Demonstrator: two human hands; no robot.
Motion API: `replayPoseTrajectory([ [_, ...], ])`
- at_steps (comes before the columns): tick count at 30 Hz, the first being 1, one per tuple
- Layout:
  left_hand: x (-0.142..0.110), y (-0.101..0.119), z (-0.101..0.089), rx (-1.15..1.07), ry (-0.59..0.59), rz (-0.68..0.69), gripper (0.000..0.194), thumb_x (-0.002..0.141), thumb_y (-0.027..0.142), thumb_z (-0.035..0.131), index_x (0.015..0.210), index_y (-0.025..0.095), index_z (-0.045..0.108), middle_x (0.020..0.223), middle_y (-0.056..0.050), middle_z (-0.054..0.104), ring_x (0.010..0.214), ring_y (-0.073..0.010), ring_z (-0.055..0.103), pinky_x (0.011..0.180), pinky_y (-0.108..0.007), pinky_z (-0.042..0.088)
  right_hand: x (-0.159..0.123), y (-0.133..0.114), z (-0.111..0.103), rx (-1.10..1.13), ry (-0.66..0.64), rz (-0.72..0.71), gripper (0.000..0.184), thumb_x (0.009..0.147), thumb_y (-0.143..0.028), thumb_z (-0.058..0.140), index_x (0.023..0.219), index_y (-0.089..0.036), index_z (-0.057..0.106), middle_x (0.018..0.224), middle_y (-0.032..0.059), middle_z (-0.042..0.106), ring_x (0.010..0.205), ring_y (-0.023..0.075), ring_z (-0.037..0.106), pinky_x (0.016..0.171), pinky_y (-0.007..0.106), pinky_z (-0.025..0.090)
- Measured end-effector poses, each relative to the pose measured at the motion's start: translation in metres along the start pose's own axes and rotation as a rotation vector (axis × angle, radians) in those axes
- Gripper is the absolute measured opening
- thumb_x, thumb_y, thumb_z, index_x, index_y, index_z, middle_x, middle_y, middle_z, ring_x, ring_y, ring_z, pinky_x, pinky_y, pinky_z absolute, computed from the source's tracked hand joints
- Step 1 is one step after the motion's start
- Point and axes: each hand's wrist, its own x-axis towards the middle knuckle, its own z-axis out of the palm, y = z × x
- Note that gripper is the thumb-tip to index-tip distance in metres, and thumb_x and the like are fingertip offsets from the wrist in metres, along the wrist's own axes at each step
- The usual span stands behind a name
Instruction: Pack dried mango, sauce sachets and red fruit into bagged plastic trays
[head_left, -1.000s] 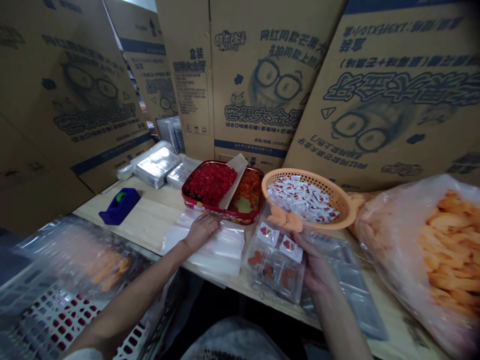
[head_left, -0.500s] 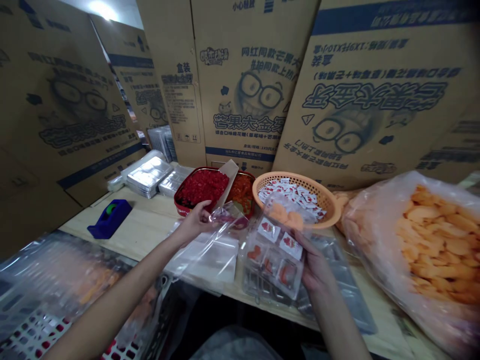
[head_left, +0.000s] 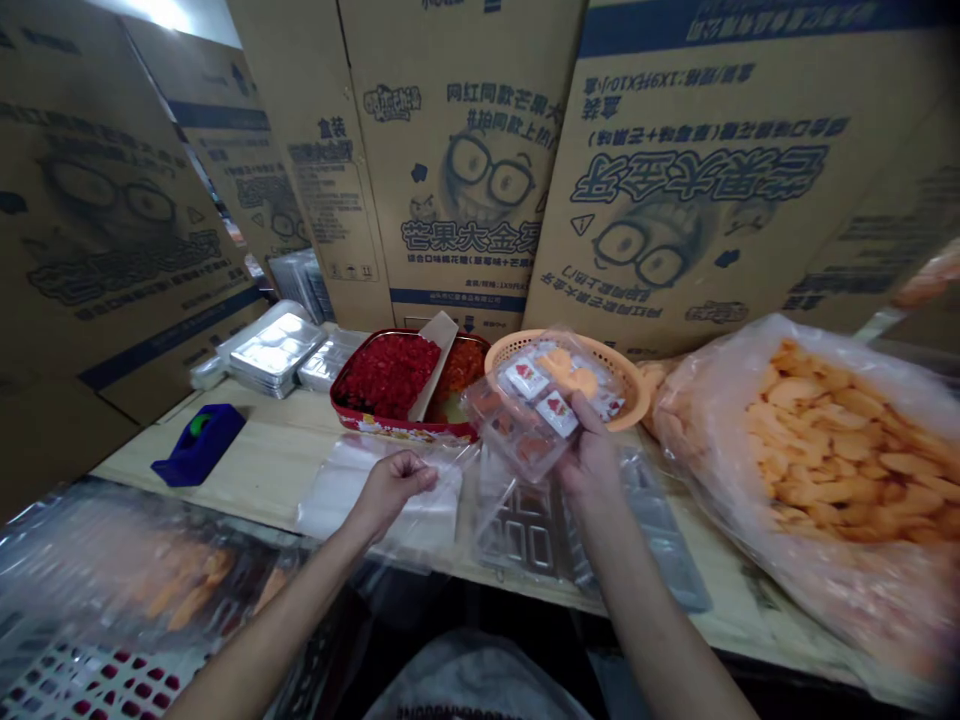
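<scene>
Fingers (head_left: 586, 408) of the right hand (head_left: 592, 460) grip a clear tray (head_left: 510, 425) from below and lift it above the table (head_left: 292, 420), with two sachets (head_left: 541, 395) and orange pieces visible inside. Left hand (head_left: 390, 490) has its fingers pinched narrow on a clear bag (head_left: 337, 490), keeping its edge raised. One empty blister tray (head_left: 525, 535) lies on the table beneath. One orange basket (head_left: 570, 365) holds many sachets, too many to count. One red tin (head_left: 352, 390) holds red bits and orange bits, with a paper strip (head_left: 433, 365) standing between them, apparently as a divider. One large bag (head_left: 832, 450) holds orange slices. One blue tape dispenser (head_left: 199, 445) sits near the left.
</scene>
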Motion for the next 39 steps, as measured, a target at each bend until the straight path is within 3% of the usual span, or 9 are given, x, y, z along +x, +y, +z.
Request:
replayPoseTrajectory([
  [8,-0.011,0.005,0.011,0.002,0.068,0.053,0.035,0.048,0.032,0.079,0.054,0.015,0.049,0.050,0.006,0.048,0.050,-0.0061,0.038,0.051,-0.020,0.028,-0.003,0.017,0.027,0.071,0.062,-0.046,0.019,0.077,-0.024,0.056,0.093,-0.016,0.062,0.078,0.0009,0.071,0.074,0.0156,0.067,0.077,0.035,0.054],
  [13,-0.015,0.003,0.008,-0.026,0.034,0.010,0.034,0.049,0.032,0.079,0.056,0.015,0.050,0.051,0.005,0.051,0.051,-0.0065,0.041,0.051,-0.020,0.029,0.000,0.022,0.019,0.060,0.018,-0.177,0.016,0.074,-0.021,0.059,0.088,-0.017,0.064,0.080,-0.0010,0.071,0.072,0.0123,0.066,0.073,0.029,0.054],
  [20,-0.015,-0.001,0.013,-0.206,0.035,-0.062,0.035,0.054,0.035,0.078,0.057,0.016,0.049,0.053,0.002,0.058,0.055,-0.0092,0.052,0.056,-0.021,0.035,0.003,0.036,0.007,0.023,-0.023,-0.228,0.017,0.070,-0.025,0.065,0.085,-0.019,0.064,0.081,-0.0022,0.070,0.076,0.0123,0.065,0.074,0.027,0.053],
  [30,-0.013,0.000,0.011,-0.344,0.241,-0.059,0.036,0.051,0.034,0.079,0.060,0.015,0.049,0.060,0.000,0.065,0.057,-0.0101,0.058,0.055,-0.020,0.037,-0.001,0.032,-0.003,-0.028,-0.100,-0.087,0.018,0.064,-0.018,0.070,0.081,-0.018,0.064,0.074,-0.0033,0.069,0.063,0.0111,0.063,0.058,0.023,0.054],
  [32,-0.015,0.001,0.013,-0.310,0.219,-0.064,0.035,0.053,0.035,0.078,0.063,0.015,0.052,0.063,0.000,0.066,0.058,-0.0102,0.058,0.056,-0.020,0.038,-0.002,0.033,-0.004,-0.029,-0.116,-0.069,0.017,0.063,-0.017,0.070,0.079,-0.018,0.064,0.073,-0.0037,0.069,0.063,0.0107,0.063,0.060,0.023,0.054],
  [37,-0.019,0.009,0.019,-0.168,-0.023,-0.081,0.035,0.058,0.035,0.076,0.081,0.014,0.061,0.072,-0.002,0.068,0.063,-0.0114,0.060,0.058,-0.021,0.041,-0.007,0.037,0.003,-0.061,-0.161,-0.043,0.015,0.060,-0.015,0.070,0.073,-0.021,0.064,0.072,-0.0053,0.069,0.070,0.0121,0.065,0.067,0.024,0.055],
  [39,-0.018,0.013,0.018,-0.161,-0.016,-0.071,0.033,0.060,0.037,0.074,0.078,0.013,0.061,0.069,-0.002,0.067,0.061,-0.0105,0.059,0.057,-0.021,0.041,-0.008,0.035,0.006,-0.070,-0.172,-0.007,0.018,0.060,-0.016,0.070,0.075,-0.021,0.064,0.074,-0.0050,0.069,0.070,0.0123,0.065,0.068,0.025,0.055],
])
